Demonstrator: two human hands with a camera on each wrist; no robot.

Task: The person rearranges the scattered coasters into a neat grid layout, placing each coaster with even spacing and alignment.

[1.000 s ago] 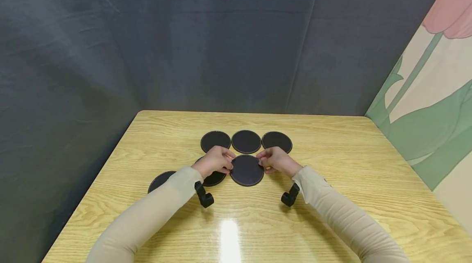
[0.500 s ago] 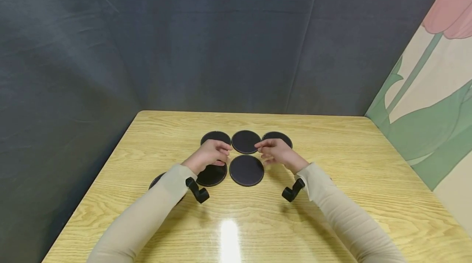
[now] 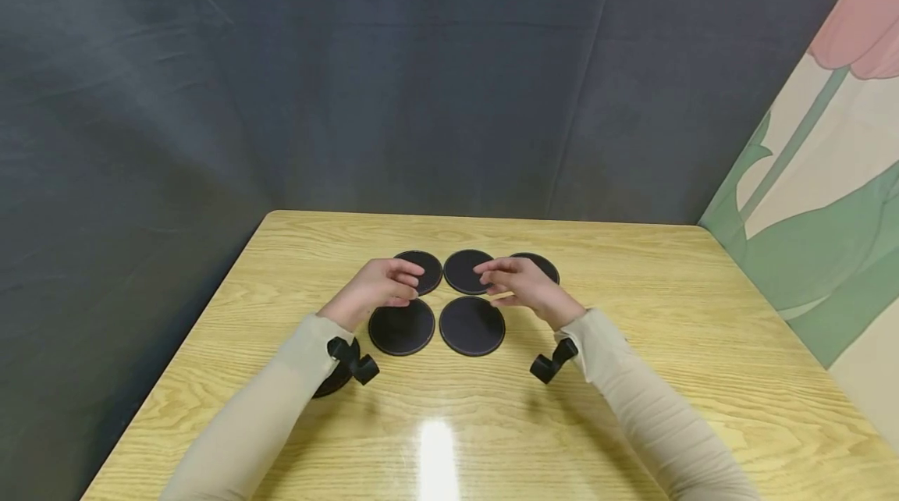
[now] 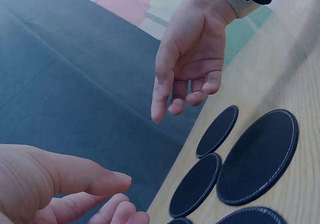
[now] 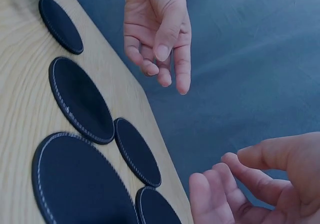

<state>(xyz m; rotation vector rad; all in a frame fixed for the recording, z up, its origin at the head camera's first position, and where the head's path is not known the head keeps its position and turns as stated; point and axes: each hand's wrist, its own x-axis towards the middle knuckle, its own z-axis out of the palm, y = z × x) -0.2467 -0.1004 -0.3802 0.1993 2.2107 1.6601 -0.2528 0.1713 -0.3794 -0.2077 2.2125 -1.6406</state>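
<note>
Several round black coasters with stitched rims lie flat on the wooden table. Three form the back row: a left coaster (image 3: 427, 273), a middle coaster (image 3: 466, 270) and a right coaster (image 3: 541, 265), partly covered by a hand. Nearer me are a front left coaster (image 3: 402, 328) and a front right coaster (image 3: 473, 326). Another coaster (image 3: 335, 381) is mostly hidden beneath the left forearm. My left hand (image 3: 382, 284) hovers over the left coasters, holding nothing, its fingers loosely bent. Likewise bare, my right hand (image 3: 525, 284) hangs above the right ones. The right wrist view shows its relaxed fingers (image 5: 227, 196).
The wooden table (image 3: 632, 314) has a dark curtain (image 3: 449, 79) along its back and left sides. On the right hangs a floral cloth (image 3: 829, 236). A black camera mount (image 3: 354, 360) sits on the left wrist, another mount (image 3: 555, 360) on the right.
Both hands have let go of the front right coaster and risen. The left hand has drifted left, its forearm now over the leftmost coaster. The right hand has moved slightly away from me.
</note>
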